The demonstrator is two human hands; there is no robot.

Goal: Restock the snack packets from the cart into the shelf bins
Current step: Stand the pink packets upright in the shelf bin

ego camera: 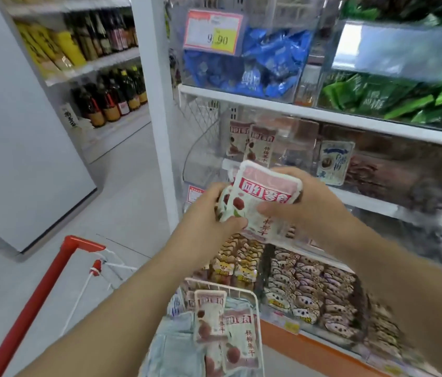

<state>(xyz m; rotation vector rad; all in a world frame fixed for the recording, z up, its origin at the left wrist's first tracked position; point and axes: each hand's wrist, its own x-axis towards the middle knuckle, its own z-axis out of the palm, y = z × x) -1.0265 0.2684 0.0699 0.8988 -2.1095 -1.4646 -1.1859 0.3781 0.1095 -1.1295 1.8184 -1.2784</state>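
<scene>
- In front of the shelving (pixel 296 111), both hands held pink-and-white snack packets (pixel 264 197) raised, just below the clear bin (pixel 201 159) holding two matching packets (pixel 255 142).
- Left hand (pixel 206 213): fingers curled round the bunch's left edge, thumb pinching underneath.
- Right hand (pixel 307 205): fingers wrapped over the front packet's right side, thumb pressing its face.
- Spare packets (pixel 228 330) lay in the white wire cart (pixel 254 297), low, beside the red handle (pixel 37 308).
</scene>
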